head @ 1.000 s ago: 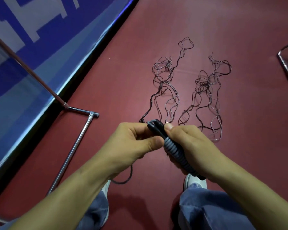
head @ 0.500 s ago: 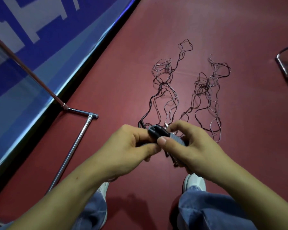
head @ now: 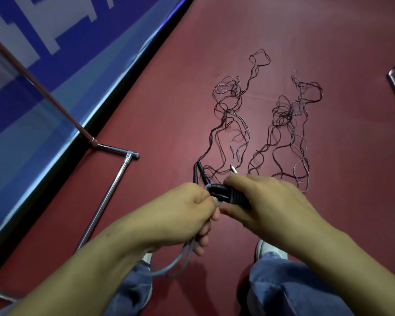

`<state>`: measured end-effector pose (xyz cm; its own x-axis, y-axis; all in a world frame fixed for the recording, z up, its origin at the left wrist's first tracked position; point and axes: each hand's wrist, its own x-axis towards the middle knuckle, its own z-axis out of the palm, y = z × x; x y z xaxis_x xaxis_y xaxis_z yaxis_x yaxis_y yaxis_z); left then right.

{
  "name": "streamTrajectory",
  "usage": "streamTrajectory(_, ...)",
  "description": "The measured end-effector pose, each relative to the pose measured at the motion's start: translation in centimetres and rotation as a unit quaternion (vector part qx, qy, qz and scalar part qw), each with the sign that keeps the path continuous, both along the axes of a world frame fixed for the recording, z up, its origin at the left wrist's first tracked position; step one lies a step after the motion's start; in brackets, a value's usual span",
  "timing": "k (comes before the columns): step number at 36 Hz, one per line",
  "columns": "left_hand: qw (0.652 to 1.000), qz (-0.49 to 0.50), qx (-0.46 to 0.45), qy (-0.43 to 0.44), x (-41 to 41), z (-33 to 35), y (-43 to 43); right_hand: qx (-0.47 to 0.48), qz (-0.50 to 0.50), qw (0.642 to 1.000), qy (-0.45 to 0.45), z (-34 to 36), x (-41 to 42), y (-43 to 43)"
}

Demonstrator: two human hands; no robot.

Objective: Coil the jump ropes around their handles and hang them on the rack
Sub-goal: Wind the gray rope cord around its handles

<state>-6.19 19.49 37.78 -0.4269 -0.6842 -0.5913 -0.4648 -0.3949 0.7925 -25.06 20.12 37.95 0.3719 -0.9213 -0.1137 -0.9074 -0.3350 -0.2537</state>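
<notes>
The right grip [head: 271,206] now holds the coiled handles [head: 226,195] level instead of slanted, thumb underneath; the left grip [head: 179,212] pinches the grey rope [head: 177,258], whose loop hangs longer.

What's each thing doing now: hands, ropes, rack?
Left hand, gripping the grey rope.
Right hand, holding the black handles.
Black handles, bunched together, grey rope round them.
Grey rope, loose loop hanging under the left hand.
Floor ropes, two loose tangles, not coiled.
Rack, standing on the floor.
</notes>
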Motion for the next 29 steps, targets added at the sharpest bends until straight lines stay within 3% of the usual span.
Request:
streamTrajectory(8,0.99,0.058,0.124,0.043,-0.3,0.6,0.3,-0.038,0.012,0.998,0.049,-1.0,1.0,1.2)
streamTrajectory(14,0.98,0.061,0.174,0.076,-0.7,1.4,0.4,0.001,0.006,0.998,0.059,-0.7,0.8,1.4)
streamTrajectory(18,0.964,0.077,0.212,0.14,-0.4,1.2,-0.3,-0.035,0.0,0.998,0.044,-1.0,0.6,1.1)
streamTrajectory(22,0.906,0.064,0.289,0.303,0.3,0.6,-1.1,-0.029,-0.024,0.999,0.037,-0.4,0.0,0.5)
streamTrajectory(26,0.793,0.068,0.297,0.528,0.9,0.1,-2.1,-0.014,-0.015,0.999,0.032,-0.2,0.0,0.6)
streamTrajectory(27,0.79,0.079,0.273,0.544,0.8,0.1,-2.3,-0.008,-0.018,1.0,0.014,-0.2,0.2,0.8)
streamTrajectory(28,0.809,0.099,0.231,0.532,0.8,0.1,-2.6,0.008,-0.025,1.0,-0.012,-0.3,0.3,1.0)
streamTrajectory(29,0.849,0.118,0.164,0.488,0.7,0.1,-2.7,0.03,-0.033,0.998,-0.033,-0.3,0.5,1.1)
